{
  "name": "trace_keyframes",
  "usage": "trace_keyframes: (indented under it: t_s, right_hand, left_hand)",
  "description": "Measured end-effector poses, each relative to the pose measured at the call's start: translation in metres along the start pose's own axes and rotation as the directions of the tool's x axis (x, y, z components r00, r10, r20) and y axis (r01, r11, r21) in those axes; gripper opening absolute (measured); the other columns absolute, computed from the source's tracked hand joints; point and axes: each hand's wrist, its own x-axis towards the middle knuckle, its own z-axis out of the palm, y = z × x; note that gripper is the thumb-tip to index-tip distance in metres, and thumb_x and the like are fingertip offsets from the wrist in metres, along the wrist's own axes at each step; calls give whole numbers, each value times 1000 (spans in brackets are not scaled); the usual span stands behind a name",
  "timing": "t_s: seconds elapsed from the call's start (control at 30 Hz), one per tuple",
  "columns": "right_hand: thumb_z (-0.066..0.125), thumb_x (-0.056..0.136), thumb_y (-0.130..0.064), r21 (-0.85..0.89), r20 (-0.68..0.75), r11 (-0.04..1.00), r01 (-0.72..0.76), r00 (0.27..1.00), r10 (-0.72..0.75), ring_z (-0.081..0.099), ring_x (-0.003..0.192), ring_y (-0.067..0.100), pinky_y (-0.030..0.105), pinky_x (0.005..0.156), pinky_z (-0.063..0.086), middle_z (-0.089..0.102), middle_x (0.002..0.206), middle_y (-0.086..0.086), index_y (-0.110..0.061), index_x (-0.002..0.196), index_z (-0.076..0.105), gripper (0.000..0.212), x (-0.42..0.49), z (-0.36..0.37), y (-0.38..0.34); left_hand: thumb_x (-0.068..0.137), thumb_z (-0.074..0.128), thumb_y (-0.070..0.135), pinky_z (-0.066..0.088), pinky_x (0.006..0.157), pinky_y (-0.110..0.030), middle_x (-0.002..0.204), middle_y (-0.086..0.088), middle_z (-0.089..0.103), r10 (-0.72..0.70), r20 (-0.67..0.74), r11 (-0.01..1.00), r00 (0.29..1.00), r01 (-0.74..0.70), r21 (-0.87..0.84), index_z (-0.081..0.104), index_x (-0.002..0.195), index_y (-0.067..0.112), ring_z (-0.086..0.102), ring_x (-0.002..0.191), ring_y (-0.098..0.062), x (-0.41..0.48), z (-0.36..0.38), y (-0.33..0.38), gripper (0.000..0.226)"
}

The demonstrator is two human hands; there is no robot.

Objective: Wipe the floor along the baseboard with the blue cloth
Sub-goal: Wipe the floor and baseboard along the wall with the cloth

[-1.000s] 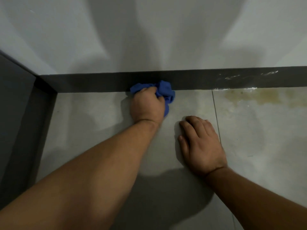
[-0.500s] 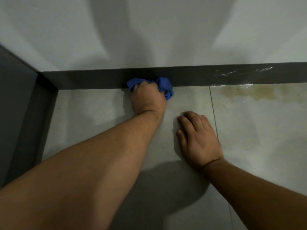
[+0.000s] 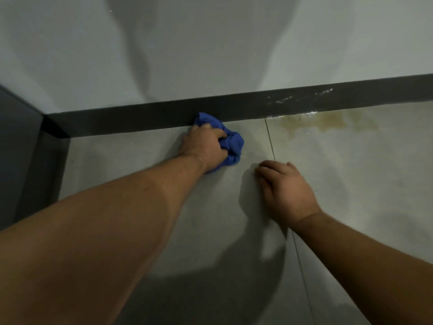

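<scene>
A crumpled blue cloth (image 3: 232, 144) lies on the grey tiled floor (image 3: 145, 165), its far end touching the dark baseboard (image 3: 140, 118). My left hand (image 3: 203, 146) is shut on the cloth and presses it down; much of the cloth is hidden under the hand. My right hand (image 3: 285, 193) rests palm-down on the floor to the right and nearer me, fingers loosely together, holding nothing.
A brownish stain (image 3: 328, 120) marks the floor by the baseboard to the right, with white smears (image 3: 300, 97) on the baseboard above it. A tile joint (image 3: 271, 141) runs between cloth and stain. A dark panel (image 3: 21, 146) closes the corner at left.
My left hand has slid the cloth a little to the right along the baseboard, and more cloth now shows on the hand's right side. The view has tilted. My right hand stays planted.
</scene>
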Motion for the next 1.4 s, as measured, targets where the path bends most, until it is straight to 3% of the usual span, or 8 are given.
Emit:
trace_keyframes:
  t_s: [0.17, 0.3, 0.5, 0.67, 0.8, 1.0, 1.23, 1.4]
  right_hand:
    - [58, 96, -13, 172, -157, 954, -245, 949, 272, 63, 109, 27, 35, 96, 49, 68, 120, 7, -10, 118, 72, 27, -7, -11, 10]
    - [58, 98, -36, 252, -57, 864, -436, 885, 463, 67, 94, 19, 37, 85, 56, 69, 116, 3, -21, 123, 67, 31, -2, -14, 12]
    - [62, 90, -12, 147, -1, 947, -285, 958, 288, 64, 96, 28, 32, 76, 51, 63, 114, 5, -26, 126, 65, 39, 1, -8, 16]
    - [60, 88, -7, -113, -133, 921, -373, 924, 358, 54, 110, 30, 40, 85, 54, 55, 123, 6, -21, 122, 69, 38, 5, -19, 39]
    - [55, 95, -26, -118, -179, 959, -256, 956, 233, 47, 131, 27, 45, 106, 45, 50, 146, 4, -24, 138, 58, 43, 6, -12, 26]
    - [20, 103, -48, -280, 273, 953, 115, 961, -36, 5, 158, 19, 52, 125, -7, 12, 170, -8, -39, 160, 14, 58, 19, 11, 28]
    - [8, 100, -65, -299, 330, 906, 299, 924, -196, 7, 157, 20, 53, 126, 3, 11, 171, -5, -35, 162, 13, 68, 75, 16, 27]
    - [10, 99, -69, -307, 245, 935, 179, 964, -104, -2, 157, 17, 49, 126, -6, 6, 172, -6, -35, 162, 5, 72, 102, 19, 47]
  left_hand:
    - [64, 81, 63, 45, 98, -44, 120, 1, 55, 177, 70, 984, 982, -179, 27, 63, 120, 38, 46, 116, -26, -43, 30, 24, 64]
    - [65, 83, 60, 41, 106, -38, 132, 3, 51, 258, 116, 965, 959, -250, -77, 57, 138, 28, 40, 124, -22, -60, 52, 48, 83]
    - [80, 69, 28, 34, 112, -28, 132, -2, 63, 335, -47, 926, 941, -338, -171, 67, 128, 16, 50, 127, -22, -73, 50, 26, 49]
    - [85, 64, 35, 44, 108, -43, 130, 0, 64, 296, -147, 947, 944, -310, -80, 71, 118, 18, 54, 124, -23, -65, 47, 4, 37]
    - [92, 62, 35, 35, 112, -32, 138, 2, 59, 190, -196, 975, 962, -209, -81, 67, 126, 22, 48, 132, -18, -51, 55, 7, 37]
    - [96, 57, 30, 32, 114, -28, 143, -2, 55, 90, -248, 967, 964, -145, -211, 57, 137, 18, 45, 136, -17, -35, 59, 11, 42]
    - [94, 48, 34, 33, 121, -40, 150, -13, 50, 133, -270, 970, 954, -181, -163, 50, 144, 7, 44, 140, -27, -33, 70, 12, 57]
    - [91, 47, 37, 33, 121, -39, 148, -12, 52, 154, -257, 980, 954, -180, -83, 51, 143, 8, 45, 138, -27, -29, 69, 11, 59]
